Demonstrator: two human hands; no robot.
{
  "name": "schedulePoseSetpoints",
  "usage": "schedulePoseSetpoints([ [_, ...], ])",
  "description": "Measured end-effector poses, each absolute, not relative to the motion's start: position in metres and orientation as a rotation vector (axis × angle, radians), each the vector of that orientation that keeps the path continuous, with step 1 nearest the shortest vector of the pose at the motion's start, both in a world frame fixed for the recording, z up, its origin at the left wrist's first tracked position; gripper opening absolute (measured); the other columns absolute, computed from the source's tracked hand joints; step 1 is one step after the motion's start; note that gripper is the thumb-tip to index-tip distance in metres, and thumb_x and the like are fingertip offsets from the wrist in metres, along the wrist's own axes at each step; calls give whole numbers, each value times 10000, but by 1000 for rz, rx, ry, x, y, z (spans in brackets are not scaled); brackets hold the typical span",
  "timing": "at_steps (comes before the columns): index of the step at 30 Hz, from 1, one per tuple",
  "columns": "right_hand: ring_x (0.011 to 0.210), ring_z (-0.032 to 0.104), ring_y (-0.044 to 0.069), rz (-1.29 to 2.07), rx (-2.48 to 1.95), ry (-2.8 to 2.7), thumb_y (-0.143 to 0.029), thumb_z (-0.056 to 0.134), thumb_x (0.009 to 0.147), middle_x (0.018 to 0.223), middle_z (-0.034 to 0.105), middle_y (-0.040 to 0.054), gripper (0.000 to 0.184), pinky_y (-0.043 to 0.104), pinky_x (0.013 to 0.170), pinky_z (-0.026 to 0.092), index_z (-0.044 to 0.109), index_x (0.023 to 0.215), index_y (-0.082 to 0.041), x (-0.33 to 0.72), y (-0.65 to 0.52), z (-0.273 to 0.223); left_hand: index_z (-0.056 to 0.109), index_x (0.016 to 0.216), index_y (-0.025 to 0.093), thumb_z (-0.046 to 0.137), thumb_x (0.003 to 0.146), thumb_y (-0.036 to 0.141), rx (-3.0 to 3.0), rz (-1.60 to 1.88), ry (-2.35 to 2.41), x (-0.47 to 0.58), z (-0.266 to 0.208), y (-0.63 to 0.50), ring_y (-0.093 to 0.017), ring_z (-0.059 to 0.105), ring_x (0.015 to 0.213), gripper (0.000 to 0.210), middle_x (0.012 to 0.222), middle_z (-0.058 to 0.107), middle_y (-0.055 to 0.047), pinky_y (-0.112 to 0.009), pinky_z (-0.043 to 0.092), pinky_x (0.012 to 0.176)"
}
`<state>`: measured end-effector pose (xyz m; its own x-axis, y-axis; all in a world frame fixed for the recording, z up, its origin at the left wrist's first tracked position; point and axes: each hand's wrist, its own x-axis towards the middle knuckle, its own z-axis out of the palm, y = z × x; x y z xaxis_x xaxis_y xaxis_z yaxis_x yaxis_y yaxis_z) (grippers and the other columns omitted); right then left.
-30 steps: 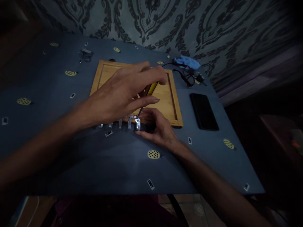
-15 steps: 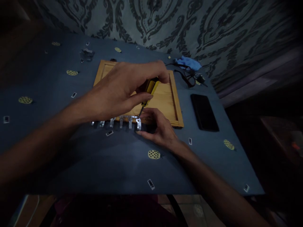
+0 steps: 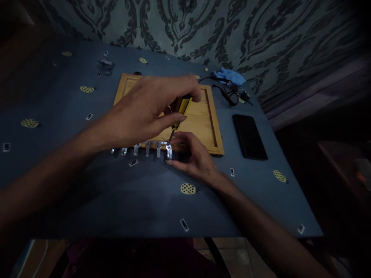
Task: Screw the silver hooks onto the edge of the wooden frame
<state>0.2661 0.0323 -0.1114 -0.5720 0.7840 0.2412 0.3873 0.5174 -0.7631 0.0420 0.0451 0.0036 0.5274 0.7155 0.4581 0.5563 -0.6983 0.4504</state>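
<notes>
My left hand point(image 3: 150, 110) is closed around the yellow and black handle of a screwdriver point(image 3: 181, 110). The screwdriver leans slightly, its tip down on the rightmost metal hook point(image 3: 169, 152). That hook sits at the near edge of a framed wooden board point(image 3: 199, 123), at the end of a row of several similar silver hooks point(image 3: 147, 150). With thumb below and fingers above, my right hand point(image 3: 198, 156) grips the same hook at the board's edge. The screw under the tip is too small to make out, and my left hand covers much of the board.
A black phone point(image 3: 249, 137) lies right of the board. Beyond it are dark-framed glasses point(image 3: 230, 96), keys point(image 3: 243, 94) and a blue cloth point(image 3: 230, 76). Small metal parts point(image 3: 106, 67) in what looks like clear plastic lie at the back left. The patterned wall point(image 3: 185, 27) borders the blue table point(image 3: 139, 204).
The fingers of my left hand have shifted slightly left with the screwdriver handle. Its tip stays on the hook, and my right hand keeps its place. The whole view has moved a little.
</notes>
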Motion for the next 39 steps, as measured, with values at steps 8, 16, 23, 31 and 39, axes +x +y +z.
schedulePoseSetpoints([
  [8,1146,669,320,898,-967,-2192,-479,810,806,1174,714,97,630,550,1002,534,503,1316,-271,265,33,-110,662,1177,250,638,948,265,2529,925,1037,42,1,44,-194,719,910,231,1114,733,-51,-341,608,817],
  [16,1109,675,315,826,-937,-2204,-468,815,806,1145,716,85,578,526,972,534,525,1262,-262,265,34,-108,676,1181,232,645,961,258,2559,1022,1071,47,-5,42,-154,692,811,224,1012,747,-45,-291,585,770],
  [23,1129,673,304,853,-938,-2204,-428,815,814,1176,704,89,592,516,984,535,507,1291,-263,264,33,-105,660,1231,207,592,959,150,2526,984,980,45,-1,42,-153,718,941,286,1167,756,-41,-254,571,807],
  [31,1114,677,316,854,-936,-2200,-482,817,808,1183,699,95,618,531,974,544,505,1299,-275,266,33,-108,633,1254,223,616,987,265,2528,928,964,47,-4,42,-145,721,873,272,1171,748,-51,-247,577,751],
  [39,1106,682,308,796,-919,-2218,-533,794,827,1172,709,96,601,527,978,538,516,1290,-271,266,34,-108,653,1201,209,608,971,211,2571,975,1003,47,-5,43,-152,699,843,235,1112,754,-57,-275,566,758],
])
